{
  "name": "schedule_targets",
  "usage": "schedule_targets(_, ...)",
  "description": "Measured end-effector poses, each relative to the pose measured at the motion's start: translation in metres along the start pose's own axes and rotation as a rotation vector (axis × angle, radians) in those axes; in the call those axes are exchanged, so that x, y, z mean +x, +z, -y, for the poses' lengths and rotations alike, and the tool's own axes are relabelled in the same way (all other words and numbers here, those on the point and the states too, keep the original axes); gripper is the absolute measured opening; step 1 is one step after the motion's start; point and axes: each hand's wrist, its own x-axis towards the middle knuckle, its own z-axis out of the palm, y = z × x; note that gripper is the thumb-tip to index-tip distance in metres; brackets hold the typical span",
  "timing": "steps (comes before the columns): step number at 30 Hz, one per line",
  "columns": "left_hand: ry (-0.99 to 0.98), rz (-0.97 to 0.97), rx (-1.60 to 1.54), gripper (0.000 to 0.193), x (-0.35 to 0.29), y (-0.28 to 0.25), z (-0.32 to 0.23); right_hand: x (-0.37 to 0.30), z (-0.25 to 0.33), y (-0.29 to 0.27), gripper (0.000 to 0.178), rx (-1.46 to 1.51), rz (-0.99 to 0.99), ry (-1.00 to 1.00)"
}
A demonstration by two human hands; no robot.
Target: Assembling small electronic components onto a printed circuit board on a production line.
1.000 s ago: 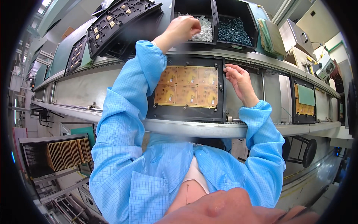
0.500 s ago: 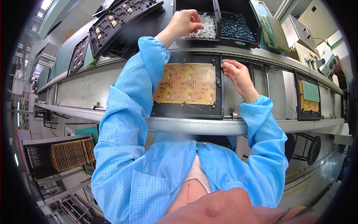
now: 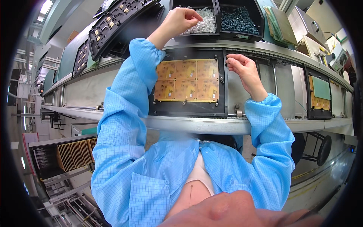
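Note:
My left hand (image 3: 179, 22) is over the near left part of a black bin of small white parts (image 3: 205, 22). Its thumb and fingertips are drawn together; whatever they may hold is too small to make out. My right hand (image 3: 246, 72) hovers at the right edge of a black carrier frame (image 3: 189, 109), fingers pinched, with a small dark spot at their tips that I cannot identify. A yellow-brown panel of several joined circuit boards (image 3: 187, 80) lies in the frame, between my forearms.
Beside the white parts stands a bin of dark blue-green parts (image 3: 239, 23). A black tray with pale pieces (image 3: 117, 24) leans at the back left. Another carrier holding a green sheet (image 3: 321, 88) sits farther right along the metal rail (image 3: 196, 125). A rack of boards (image 3: 75, 154) stands lower left.
The whole view has shifted slightly. My left hand has drawn a little left over the white parts, its fingers still together. My right hand stays by the frame's edge, fingers more tightly bent.

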Motion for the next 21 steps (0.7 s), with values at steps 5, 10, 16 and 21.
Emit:
schedule_targets(5,0.366,0.007,0.073,0.019,-0.049,0.019,-0.024,-0.008,0.014,0.003,0.027,-0.037,0.007,-0.080)
schedule_targets(10,0.150,0.112,-0.061,0.014,-0.064,0.049,-0.026,-0.006,0.021,0.004,0.027,-0.047,-0.008,-0.096)
schedule_targets(16,-0.037,0.142,-0.025,0.020,-0.067,0.059,-0.039,-0.007,0.025,0.009,0.027,-0.030,-0.006,-0.113)
schedule_targets(21,-0.024,0.028,-0.005,0.018,-0.076,0.075,-0.033,-0.008,0.030,0.011,0.027,-0.080,-0.011,-0.129)
